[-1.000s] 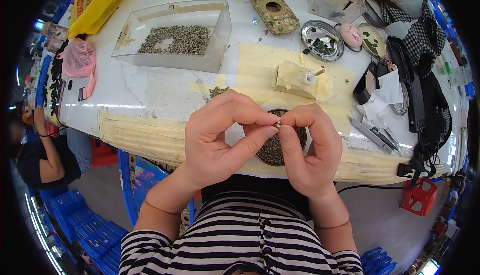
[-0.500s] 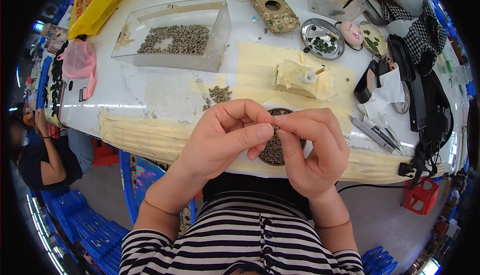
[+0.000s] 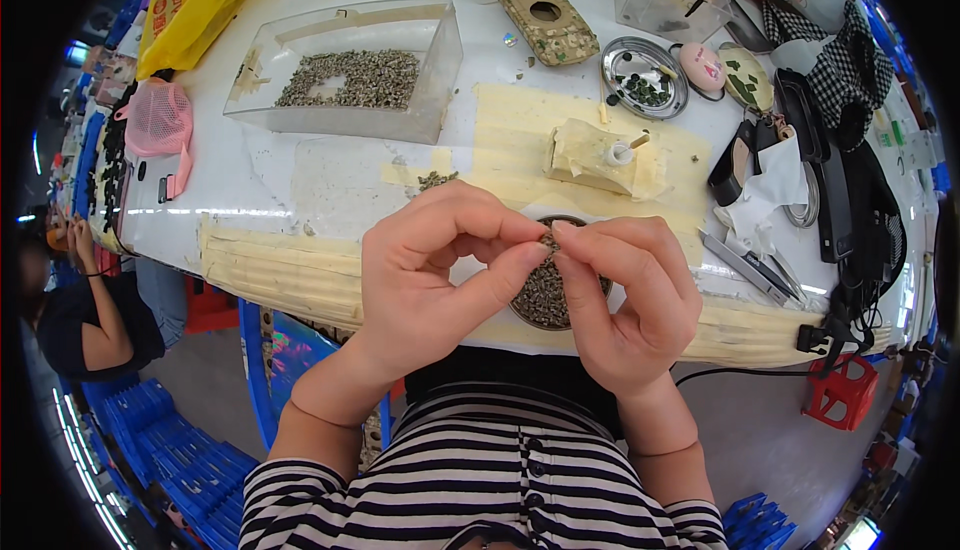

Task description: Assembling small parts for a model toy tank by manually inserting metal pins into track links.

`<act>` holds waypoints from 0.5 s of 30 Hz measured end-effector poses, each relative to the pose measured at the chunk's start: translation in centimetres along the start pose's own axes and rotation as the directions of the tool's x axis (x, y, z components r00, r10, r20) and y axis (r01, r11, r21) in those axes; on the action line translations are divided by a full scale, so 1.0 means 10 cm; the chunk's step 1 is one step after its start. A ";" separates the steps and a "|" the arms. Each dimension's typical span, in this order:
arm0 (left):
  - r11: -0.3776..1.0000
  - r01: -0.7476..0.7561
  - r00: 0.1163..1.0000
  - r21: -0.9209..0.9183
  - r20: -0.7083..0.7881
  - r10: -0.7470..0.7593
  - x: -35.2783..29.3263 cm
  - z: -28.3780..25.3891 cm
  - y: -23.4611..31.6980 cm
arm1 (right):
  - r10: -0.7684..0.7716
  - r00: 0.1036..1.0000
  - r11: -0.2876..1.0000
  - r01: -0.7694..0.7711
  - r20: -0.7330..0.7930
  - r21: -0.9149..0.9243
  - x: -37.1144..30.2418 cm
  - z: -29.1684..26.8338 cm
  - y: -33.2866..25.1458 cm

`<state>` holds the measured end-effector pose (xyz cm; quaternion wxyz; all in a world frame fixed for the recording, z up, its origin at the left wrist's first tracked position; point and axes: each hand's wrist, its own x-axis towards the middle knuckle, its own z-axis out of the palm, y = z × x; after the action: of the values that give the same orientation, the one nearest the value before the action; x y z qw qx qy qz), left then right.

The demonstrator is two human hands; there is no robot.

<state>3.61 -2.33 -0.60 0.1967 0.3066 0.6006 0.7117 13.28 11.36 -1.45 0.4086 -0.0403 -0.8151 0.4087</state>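
Note:
My left hand (image 3: 425,280) and my right hand (image 3: 635,300) meet fingertip to fingertip near the table's front edge. Between both thumbs and forefingers is a tiny brownish-grey piece (image 3: 549,241), too small to tell its kind. Directly beneath the fingertips stands a round dish (image 3: 545,325) filled with many similar small grey-brown pieces, partly covered by my hands. A loose pile of the same pieces (image 3: 436,180) lies just beyond my left hand.
A clear bin (image 3: 430,115) of small pieces stands at the far left. Behind my hands sits a tape-wrapped block (image 3: 590,155) with a small white cup. A camouflage model hull (image 3: 548,22), a metal dish (image 3: 645,50) and tweezers (image 3: 745,268) lie beyond and right.
My left hand has shifted slightly, its fingers rounding into a wider loop and covering more of the loose pile. My right hand has barely moved.

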 end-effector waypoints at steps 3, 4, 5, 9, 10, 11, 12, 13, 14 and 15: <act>0.976 -0.146 0.989 0.160 0.044 0.141 0.03 -0.03 0.00 | 0.001 1.000 1.000 -0.002 0.006 0.002 0.00 0.00 0.00; 0.971 -0.159 0.987 0.177 0.043 0.154 0.03 -0.03 0.00 | 0.002 1.000 1.000 -0.002 0.005 0.003 0.00 0.00 0.00; 0.966 -0.171 0.985 0.194 0.042 0.166 0.03 -0.03 0.00 | 0.004 1.000 1.000 -0.004 0.004 0.008 0.00 0.00 0.00; 0.942 -0.213 0.977 0.261 0.051 0.207 0.03 -0.04 -0.02 | 0.008 1.000 1.000 -0.008 -0.005 0.019 -0.01 0.01 -0.01; 0.936 -0.223 0.975 0.272 0.045 0.219 0.03 -0.03 -0.02 | 0.008 1.000 1.000 -0.008 -0.008 0.019 -0.01 0.01 -0.01; 0.931 -0.233 0.972 0.283 0.038 0.231 0.03 -0.03 -0.03 | 0.005 1.000 1.000 -0.005 -0.008 0.014 -0.01 0.01 -0.01; 0.925 -0.242 0.969 0.294 0.032 0.243 0.03 -0.02 -0.04 | 0.003 1.000 1.000 -0.003 -0.008 0.009 -0.01 0.01 -0.01; 0.915 -0.256 0.966 0.313 0.035 0.258 0.03 -0.02 -0.04 | 0.000 1.000 1.000 0.000 -0.008 0.005 -0.01 0.01 -0.01; 0.904 -0.269 0.961 0.331 0.037 0.273 0.03 -0.01 -0.03 | 0.003 1.000 1.000 -0.003 -0.007 0.004 -0.01 0.01 -0.01; 0.893 -0.283 0.957 0.350 0.041 0.287 0.03 -0.01 -0.03 | 0.006 1.000 1.000 -0.006 -0.006 0.003 -0.01 0.01 -0.02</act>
<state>3.31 -2.18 -0.80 0.0288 0.4172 0.6679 0.6157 13.30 11.14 -1.39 0.4098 -0.0434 -0.8131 0.4112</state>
